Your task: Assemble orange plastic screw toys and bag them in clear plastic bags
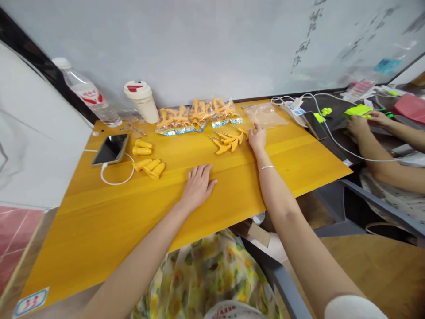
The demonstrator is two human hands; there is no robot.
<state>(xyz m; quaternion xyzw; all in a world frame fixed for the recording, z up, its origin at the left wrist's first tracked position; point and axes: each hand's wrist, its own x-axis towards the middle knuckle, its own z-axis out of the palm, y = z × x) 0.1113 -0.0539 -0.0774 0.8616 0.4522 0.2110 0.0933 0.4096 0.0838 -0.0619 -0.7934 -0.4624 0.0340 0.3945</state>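
Several small orange chained trinkets (227, 144) beside right hand (257, 138), grip unclear; left hand (198, 184) flat.

Sticker (31, 301) at the seven-o'clock corner of the table (133, 217): red numerals "33" inside a blue border, the only legible mark. Whiteboard (308, 35), one o'clock: dark handwritten columns, too blurred to read. Bottle label (91, 95), ten o'clock, and cup lid (135, 87), eleven o'clock: red print, illegible. Likewise the red lettering on the garment (229, 309), six o'clock.
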